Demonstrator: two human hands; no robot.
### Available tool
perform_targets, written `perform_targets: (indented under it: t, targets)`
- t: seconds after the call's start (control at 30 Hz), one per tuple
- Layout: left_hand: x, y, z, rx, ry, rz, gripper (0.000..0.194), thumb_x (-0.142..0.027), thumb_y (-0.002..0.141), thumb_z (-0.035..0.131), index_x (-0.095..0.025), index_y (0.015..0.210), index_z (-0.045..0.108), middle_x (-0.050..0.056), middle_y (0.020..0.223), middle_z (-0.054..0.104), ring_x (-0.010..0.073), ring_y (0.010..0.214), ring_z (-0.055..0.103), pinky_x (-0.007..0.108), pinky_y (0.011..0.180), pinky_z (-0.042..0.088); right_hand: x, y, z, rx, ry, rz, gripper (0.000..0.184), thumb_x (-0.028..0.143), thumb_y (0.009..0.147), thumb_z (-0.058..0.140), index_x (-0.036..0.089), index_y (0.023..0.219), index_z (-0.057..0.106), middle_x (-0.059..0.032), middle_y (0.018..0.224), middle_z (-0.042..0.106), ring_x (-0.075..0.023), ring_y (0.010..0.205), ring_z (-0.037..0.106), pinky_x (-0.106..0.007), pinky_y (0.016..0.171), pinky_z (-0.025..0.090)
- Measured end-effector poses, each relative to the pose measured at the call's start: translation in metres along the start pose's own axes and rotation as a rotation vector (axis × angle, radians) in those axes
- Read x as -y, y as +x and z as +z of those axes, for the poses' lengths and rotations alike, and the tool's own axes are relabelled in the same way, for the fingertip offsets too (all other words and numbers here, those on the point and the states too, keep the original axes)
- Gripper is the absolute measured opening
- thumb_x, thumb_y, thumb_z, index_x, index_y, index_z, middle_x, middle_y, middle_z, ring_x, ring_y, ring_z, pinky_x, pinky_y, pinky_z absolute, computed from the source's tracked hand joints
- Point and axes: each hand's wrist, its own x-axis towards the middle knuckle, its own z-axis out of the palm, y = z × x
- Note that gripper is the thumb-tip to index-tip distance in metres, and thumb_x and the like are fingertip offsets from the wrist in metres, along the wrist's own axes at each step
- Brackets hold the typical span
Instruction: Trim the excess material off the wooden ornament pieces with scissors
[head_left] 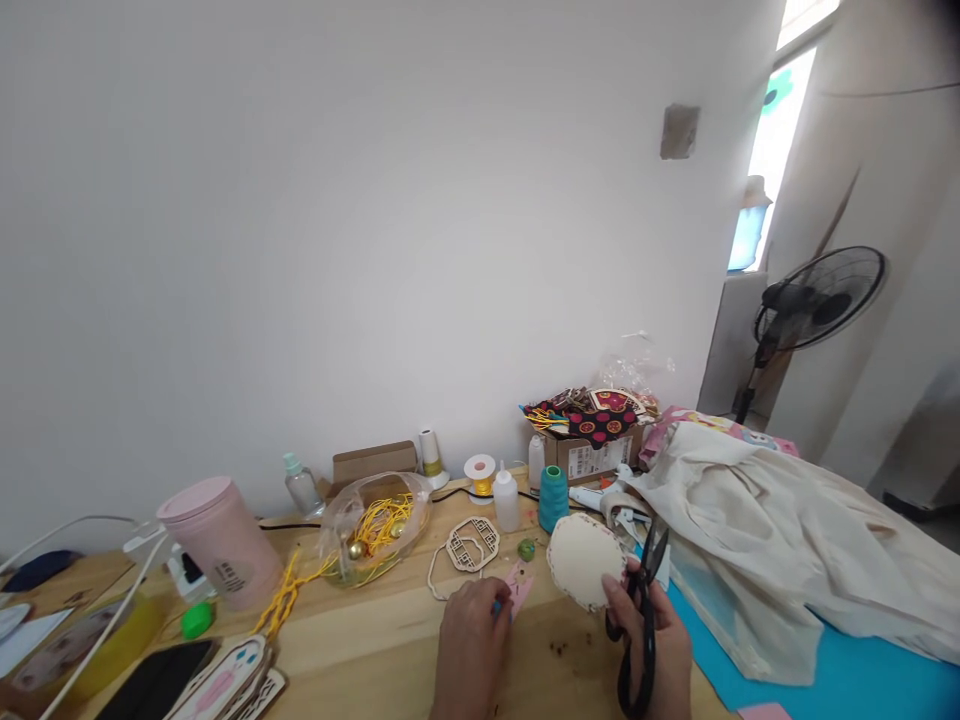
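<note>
My right hand (651, 640) is closed around black scissors (642, 615), whose blades point up and away from me. Its thumb also lies over the edge of a round cream piece with a scalloped border (586, 562). To the left, my left hand (472, 640) is closed over the table, fingers curled at a small pink strip with dark spots (519, 590). A bit of blue shows at those fingertips; what it belongs to is hidden. Just beyond the left hand lies a wooden openwork ornament (473, 544) with a cord. A small green ball (526, 549) sits between the hands.
Behind stand a white squeeze bottle (506, 503), a teal thread cone (553, 500) and a cardboard box (592, 458) heaped with fabric. Cream cloth (757, 530) covers the right over a blue sheet (862, 665). Leftward are a bag of yellow cords (379, 530), a pink canister (221, 545) and a phone (157, 680).
</note>
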Motion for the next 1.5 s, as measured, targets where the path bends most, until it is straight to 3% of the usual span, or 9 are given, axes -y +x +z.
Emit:
perform_targets:
  t: [0.37,0.5,0.57,0.67,0.77,0.9,1.1,1.3,1.5]
  targets:
    - [-0.026,-0.021,0.026,0.115,-0.039,0.123,0.030,-0.010,0.078,0.039,-0.017,0.080,0.068,0.007,0.082,0.070,0.0194,0.079,0.061,0.032,0.074,0.047,0.002,-0.001,0.000,0.006,0.027,-0.036,0.044,0.036,0.054,0.073,0.018,0.090,0.056,0.0058,0.072,0.052,-0.0049,0.051,0.041,-0.016,0.044,0.035]
    - [-0.011,-0.034,0.065,0.046,-0.008,0.239,0.035,-0.016,0.080,0.037,-0.010,0.107,0.059,0.014,0.111,0.062,0.0217,0.100,0.057,0.034,0.087,0.045,0.007,0.001,-0.001,-0.056,0.079,-0.072,0.044,0.036,0.055,0.073,0.019,0.091,0.055,0.0070,0.068,0.049,-0.0043,0.049,0.039,-0.016,0.043,0.034]
    - [-0.008,-0.040,0.090,0.125,0.046,0.303,0.040,-0.013,0.073,0.044,-0.010,0.111,0.057,0.015,0.116,0.057,0.0266,0.104,0.054,0.038,0.085,0.047,0.009,0.002,-0.002,-0.084,0.088,-0.102,0.042,0.036,0.055,0.072,0.019,0.089,0.056,0.0076,0.065,0.047,-0.0045,0.048,0.039,-0.016,0.042,0.033]
    - [-0.021,-0.041,0.111,0.109,0.082,0.266,0.048,-0.011,0.070,0.045,-0.004,0.117,0.050,0.019,0.124,0.047,0.0303,0.115,0.043,0.043,0.094,0.040,0.014,0.003,-0.005,-0.110,0.106,-0.118,0.041,0.034,0.055,0.073,0.019,0.089,0.056,0.0075,0.064,0.046,-0.0047,0.048,0.039,-0.017,0.042,0.034]
    - [-0.047,-0.034,0.107,0.242,0.097,0.277,0.053,-0.011,0.070,0.045,0.000,0.121,0.044,0.020,0.129,0.039,0.0309,0.119,0.037,0.045,0.096,0.035,0.025,0.001,-0.009,-0.166,0.123,-0.124,0.043,0.033,0.055,0.072,0.020,0.093,0.056,0.0059,0.068,0.049,-0.0056,0.049,0.042,-0.017,0.042,0.036]
    - [-0.065,-0.026,0.097,0.291,0.046,0.310,0.052,-0.014,0.073,0.046,0.001,0.123,0.040,0.021,0.131,0.035,0.0310,0.121,0.034,0.045,0.098,0.033,0.046,-0.001,-0.017,-0.226,0.146,-0.182,0.042,0.028,0.055,0.072,0.020,0.093,0.057,0.0046,0.073,0.052,-0.0060,0.051,0.045,-0.017,0.043,0.038]
    - [-0.063,-0.032,0.116,0.281,-0.029,0.535,0.054,-0.030,0.077,0.049,-0.004,0.124,0.040,0.019,0.131,0.038,0.0302,0.122,0.033,0.045,0.099,0.032,0.063,-0.003,-0.024,-0.265,0.232,-0.232,0.040,0.023,0.053,0.073,0.022,0.091,0.059,0.0052,0.077,0.053,-0.0051,0.054,0.048,-0.015,0.046,0.040]
    - [-0.060,-0.037,0.128,0.269,-0.001,0.670,0.041,-0.024,0.082,0.041,-0.009,0.120,0.047,0.012,0.127,0.047,0.0229,0.119,0.039,0.034,0.099,0.035,0.057,-0.006,-0.023,-0.254,0.138,-0.227,0.040,0.026,0.053,0.073,0.021,0.091,0.060,0.0050,0.073,0.052,-0.0057,0.052,0.046,-0.016,0.043,0.038]
    - [-0.028,-0.038,0.104,0.296,0.046,0.694,0.041,-0.029,0.076,0.050,-0.011,0.113,0.054,0.013,0.122,0.050,0.0272,0.112,0.047,0.038,0.091,0.042,0.058,-0.009,-0.020,-0.258,0.169,-0.211,0.043,0.026,0.053,0.074,0.022,0.092,0.060,0.0058,0.072,0.048,-0.0048,0.053,0.045,-0.013,0.042,0.036]
